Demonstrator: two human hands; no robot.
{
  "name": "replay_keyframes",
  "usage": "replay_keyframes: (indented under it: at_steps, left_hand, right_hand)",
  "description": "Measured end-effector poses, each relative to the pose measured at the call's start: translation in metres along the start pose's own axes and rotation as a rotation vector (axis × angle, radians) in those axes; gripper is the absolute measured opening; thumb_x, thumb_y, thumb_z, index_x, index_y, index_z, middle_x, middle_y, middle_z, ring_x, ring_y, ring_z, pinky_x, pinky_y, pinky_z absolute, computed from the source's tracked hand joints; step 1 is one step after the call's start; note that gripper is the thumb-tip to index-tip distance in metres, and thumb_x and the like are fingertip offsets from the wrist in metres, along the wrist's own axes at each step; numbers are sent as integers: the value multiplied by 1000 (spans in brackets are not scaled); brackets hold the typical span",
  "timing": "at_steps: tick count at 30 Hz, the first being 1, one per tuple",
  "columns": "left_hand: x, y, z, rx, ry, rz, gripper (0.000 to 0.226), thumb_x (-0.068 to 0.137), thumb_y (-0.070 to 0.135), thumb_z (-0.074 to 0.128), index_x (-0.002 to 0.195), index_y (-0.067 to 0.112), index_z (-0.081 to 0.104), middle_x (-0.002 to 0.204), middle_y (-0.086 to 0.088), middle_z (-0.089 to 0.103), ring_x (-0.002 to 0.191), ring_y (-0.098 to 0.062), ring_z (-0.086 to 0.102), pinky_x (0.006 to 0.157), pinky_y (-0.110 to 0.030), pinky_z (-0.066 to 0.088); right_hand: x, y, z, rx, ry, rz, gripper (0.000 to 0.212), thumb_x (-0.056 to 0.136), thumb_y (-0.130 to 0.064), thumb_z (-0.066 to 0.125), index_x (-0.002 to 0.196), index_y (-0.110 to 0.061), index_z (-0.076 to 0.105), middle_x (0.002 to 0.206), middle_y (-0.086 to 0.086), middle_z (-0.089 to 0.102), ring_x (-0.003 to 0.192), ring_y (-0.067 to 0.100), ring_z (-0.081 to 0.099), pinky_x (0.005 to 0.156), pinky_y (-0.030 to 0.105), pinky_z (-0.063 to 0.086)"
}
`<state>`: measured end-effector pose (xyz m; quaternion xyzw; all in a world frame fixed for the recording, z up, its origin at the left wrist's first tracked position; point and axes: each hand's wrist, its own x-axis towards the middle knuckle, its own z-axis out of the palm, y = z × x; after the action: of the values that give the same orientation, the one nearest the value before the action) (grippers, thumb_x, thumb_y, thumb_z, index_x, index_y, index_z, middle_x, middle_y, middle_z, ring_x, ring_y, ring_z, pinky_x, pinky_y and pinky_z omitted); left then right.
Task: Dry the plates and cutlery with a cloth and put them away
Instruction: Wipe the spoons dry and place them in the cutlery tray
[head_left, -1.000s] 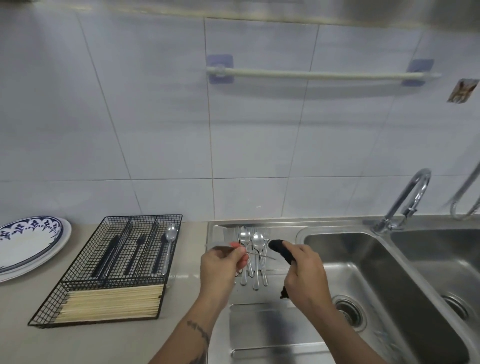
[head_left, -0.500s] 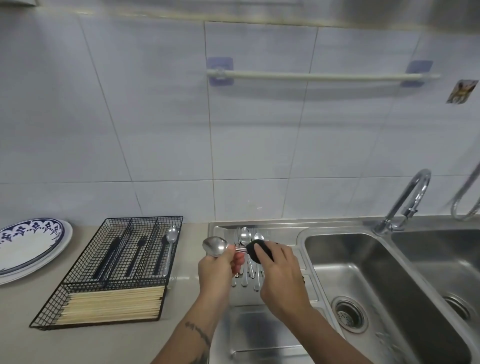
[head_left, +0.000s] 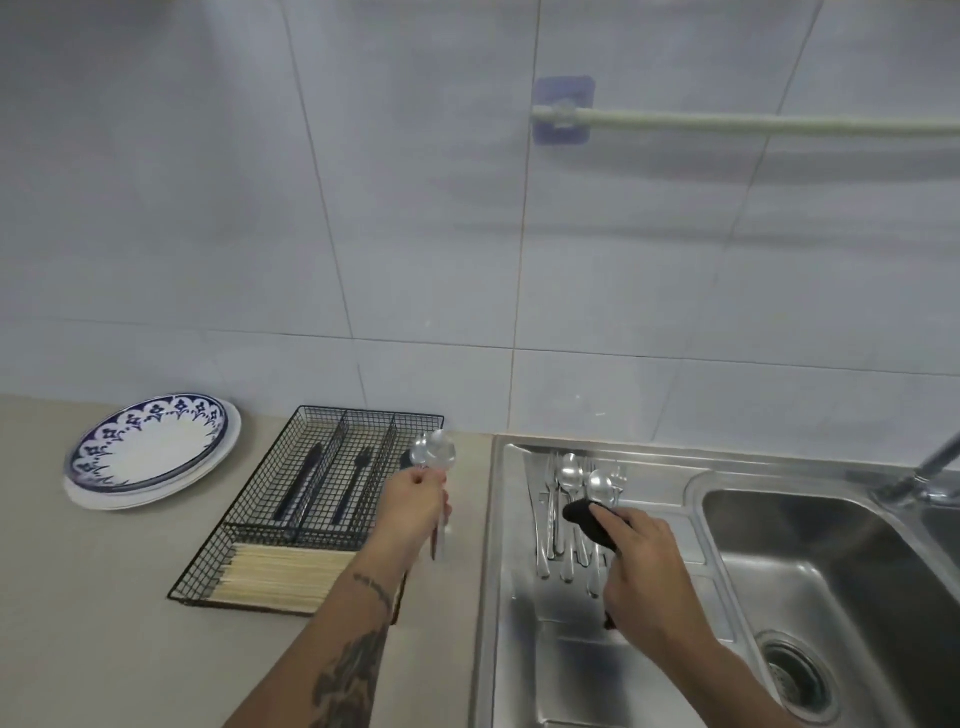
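Left hand (head_left: 415, 501) pinches spoon (head_left: 435, 457) loosely over wire cutlery tray (head_left: 291, 499), right hand (head_left: 641, 566) balls dark cloth (head_left: 584, 514); spoon could clip the tray's edge and skid onto the counter (head_left: 104, 597).

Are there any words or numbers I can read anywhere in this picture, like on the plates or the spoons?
No readable text anywhere.
White plate with a blue flower pattern: decoration only, no words.
Shiny metal spoon in the left hand: blurred, no marking visible.
Purple wall bracket: plain.
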<state>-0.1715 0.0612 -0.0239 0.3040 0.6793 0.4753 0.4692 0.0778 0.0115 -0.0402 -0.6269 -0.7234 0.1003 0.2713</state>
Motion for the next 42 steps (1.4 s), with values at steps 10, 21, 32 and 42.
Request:
replay_keyframes:
  at_steps: [10,21,32,42]
  left_hand:
    - [71,3,-24,542,143,44,18,88,1,52,79,10,64,80,-8,65,65,-18,58,56,-25,46]
    - [80,-11,-8,841,166,216,28,78,5,58,106,7,66,104,-9,63,88,-25,60,79,-37,55]
    - [31,-35,106,839,-179,422,26,96,17,56,120,18,67,117,0,67,102,-16,64,94,-36,55]
    - [24,-61,176,962,-125,313,20,93,34,60,89,16,67,89,0,64,76,-15,61,75,-32,55]
  right_hand:
    - [18,-13,33,110,-85,-9,63,79,13,50,132,-22,54,114,-16,46,103,8,37,97,19,33]
    - [20,13,48,123,-88,73,62,75,15,48,126,-17,60,111,-15,49,98,13,42,90,18,32]
    - [16,53,33,111,-2,247,61,75,12,48,128,-16,60,108,-3,58,102,21,47,89,24,41]
    - [2,83,36,91,-48,290,56,82,-10,56,136,-22,49,126,-3,49,113,14,35,99,20,29]
